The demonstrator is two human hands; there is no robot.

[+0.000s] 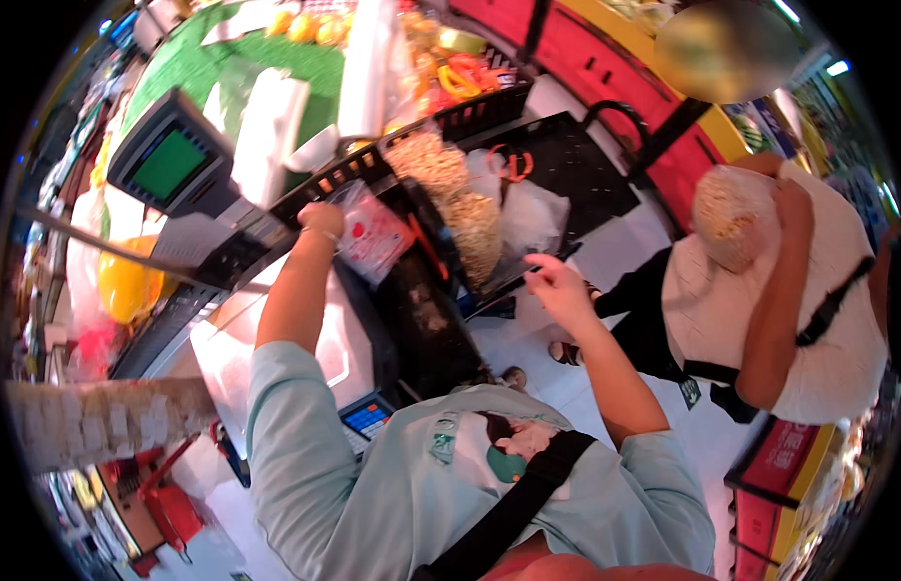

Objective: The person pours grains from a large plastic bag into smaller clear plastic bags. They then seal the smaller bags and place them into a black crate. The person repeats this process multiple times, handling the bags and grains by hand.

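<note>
My left hand (322,221) is closed at the edge of a clear plastic bag (374,232) with pink and red print, beside a black crate. My right hand (559,290) is held out, empty, its fingers partly spread and the index finger pointing left. Between my hands, clear bags of pale, nut-like pieces (474,225) stand by an empty-looking white plastic bag (535,218). A weighing scale's display (171,160) rises to the left of my left hand; its pan (334,319) lies below my left forearm. A blue-buttoned keypad (367,415) is close to my shirt.
At the right, a person (770,290) in a white top holds a bag of pale pieces (726,214). Ahead are a green mat (182,72), rolls of plastic bags (269,138), oranges (303,27) and a black rack (574,167). A pale column (109,417) stands left.
</note>
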